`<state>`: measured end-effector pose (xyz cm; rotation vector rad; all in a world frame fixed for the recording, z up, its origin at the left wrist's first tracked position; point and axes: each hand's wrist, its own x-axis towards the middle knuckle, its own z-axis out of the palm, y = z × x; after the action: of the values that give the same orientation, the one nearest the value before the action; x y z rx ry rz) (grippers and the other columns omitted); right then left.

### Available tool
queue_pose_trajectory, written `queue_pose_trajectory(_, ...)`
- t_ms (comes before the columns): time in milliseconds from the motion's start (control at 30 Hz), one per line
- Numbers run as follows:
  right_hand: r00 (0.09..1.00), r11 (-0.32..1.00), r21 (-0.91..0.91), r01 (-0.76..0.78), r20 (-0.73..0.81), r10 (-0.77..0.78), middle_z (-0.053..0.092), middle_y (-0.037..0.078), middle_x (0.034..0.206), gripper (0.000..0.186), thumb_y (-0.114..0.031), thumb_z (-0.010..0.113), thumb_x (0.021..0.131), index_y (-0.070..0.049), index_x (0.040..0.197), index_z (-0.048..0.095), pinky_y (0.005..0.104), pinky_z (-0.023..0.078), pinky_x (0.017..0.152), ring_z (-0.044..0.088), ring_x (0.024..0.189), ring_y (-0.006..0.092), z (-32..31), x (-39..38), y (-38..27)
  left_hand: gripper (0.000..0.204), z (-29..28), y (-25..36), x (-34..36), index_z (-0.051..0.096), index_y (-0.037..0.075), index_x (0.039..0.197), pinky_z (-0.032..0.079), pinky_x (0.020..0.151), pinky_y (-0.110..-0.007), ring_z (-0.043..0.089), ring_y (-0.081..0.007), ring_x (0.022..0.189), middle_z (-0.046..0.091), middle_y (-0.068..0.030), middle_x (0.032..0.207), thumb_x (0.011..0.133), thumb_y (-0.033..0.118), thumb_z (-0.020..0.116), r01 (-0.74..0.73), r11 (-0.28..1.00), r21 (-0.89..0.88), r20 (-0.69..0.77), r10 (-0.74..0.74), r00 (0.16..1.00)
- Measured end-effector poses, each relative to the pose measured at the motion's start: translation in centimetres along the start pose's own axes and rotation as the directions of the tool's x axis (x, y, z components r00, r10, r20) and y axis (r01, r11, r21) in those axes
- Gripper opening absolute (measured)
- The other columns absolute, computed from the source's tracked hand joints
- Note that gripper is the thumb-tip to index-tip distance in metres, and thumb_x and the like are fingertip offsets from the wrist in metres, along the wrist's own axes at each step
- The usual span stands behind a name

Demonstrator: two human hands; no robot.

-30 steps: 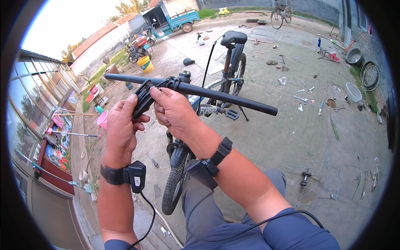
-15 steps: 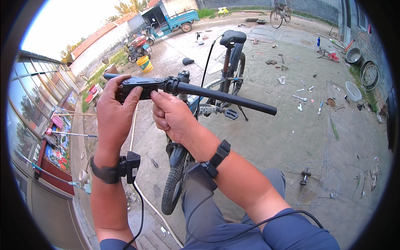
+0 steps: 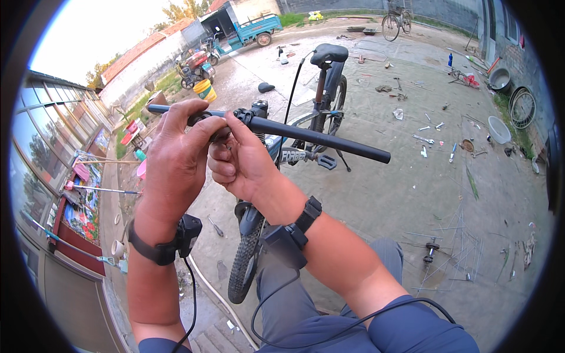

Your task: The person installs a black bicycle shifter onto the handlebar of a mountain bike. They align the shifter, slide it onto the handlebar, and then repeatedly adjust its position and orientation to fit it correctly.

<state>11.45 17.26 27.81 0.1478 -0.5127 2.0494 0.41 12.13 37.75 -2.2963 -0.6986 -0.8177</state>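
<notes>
In front of me is a bicycle with a bare black handlebar, clamped at the stem above the front wheel. My left hand is closed at the bar's left half, fingers curled round a black flat tool just left of the stem. My right hand is closed too, its thumb and fingertips pinching at the same tool, close to the left fingertips. Most of the tool hides behind my fingers. The bicycle's saddle and a pedal lie beyond the bar.
On the ground at right lie a wheel hub, loose spokes, a wrench and a white basin. A screwdriver lies left of the front wheel. Further off stand a yellow bucket and a blue cargo tricycle.
My left hand has turned and shifted right, its fingers bunching over the black tool. The tool, plainly visible before, is now mostly covered. My right thumb has risen toward the stem.
</notes>
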Motion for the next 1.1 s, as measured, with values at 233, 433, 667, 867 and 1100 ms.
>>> queue_pose_trajectory(233,1.000,1.000,-0.026,0.003,-0.024,-0.004,0.047,-0.004,0.061,0.034,-0.048,0.054,0.101,-0.017,0.089,0.058,0.0230,0.027,0.038,0.040,0.043,0.0087,-0.1,0.1,-0.1,0.056,-0.5,2.1,-2.6,0.055,0.005,0.136,0.051,0.070,-0.030,0.064,-0.0161,0.098,0.063,-0.0075,0.117,0.083,0.009,0.073,0.497,0.843,-0.207,0.165,-0.470,0.867)
queue_pose_trajectory(433,1.000,0.999,-0.032,0.009,-0.006,-0.009,0.051,-0.004,0.062,0.035,-0.048,0.053,0.103,-0.016,0.091,0.059,0.0222,0.027,0.038,0.041,0.042,0.0080,-0.2,0.2,0.0,0.057,0.4,2.2,-2.4,0.058,0.003,0.134,0.053,0.066,-0.025,0.064,-0.0133,0.092,0.063,-0.0086,0.114,0.080,0.003,0.075,0.620,0.726,-0.297,0.194,-0.590,0.783)
queue_pose_trajectory(667,0.993,0.970,-0.242,0.019,-0.106,-0.046,0.043,-0.005,0.060,0.045,-0.059,0.059,0.098,-0.017,0.083,0.058,0.0222,0.024,0.040,0.035,0.042,0.0067,-0.3,-0.6,-0.9,0.053,0.1,2.0,-2.9,0.061,0.004,0.130,0.056,0.080,-0.031,0.066,-0.0208,0.102,0.061,-0.0113,0.121,0.081,-0.015,0.058,0.386,0.870,-0.305,0.108,-0.371,0.922)
queue_pose_trajectory(867,0.990,0.965,-0.245,0.095,-0.074,-0.116,0.039,-0.006,0.060,0.045,-0.053,0.063,0.098,-0.016,0.076,0.052,0.0225,0.025,0.039,0.035,0.043,0.0070,-0.1,-0.2,-1.3,0.055,1.4,1.0,-3.6,0.063,0.004,0.128,0.056,0.086,-0.034,0.068,-0.0256,0.102,0.061,-0.0138,0.124,0.079,-0.018,0.053,0.195,0.958,-0.209,-0.019,-0.203,0.979)
queue_pose_trajectory(1100,0.988,0.958,-0.250,0.138,-0.029,-0.150,0.040,-0.005,0.061,0.042,-0.049,0.063,0.099,-0.015,0.076,0.053,0.0225,0.026,0.039,0.035,0.043,0.0067,-0.6,0.0,-1.2,0.053,0.1,0.9,-4.3,0.055,-0.005,0.130,0.049,0.057,-0.021,0.068,-0.0102,0.081,0.067,-0.0055,0.097,0.096,0.032,0.072,0.763,0.240,-0.601,0.463,-0.674,0.576)
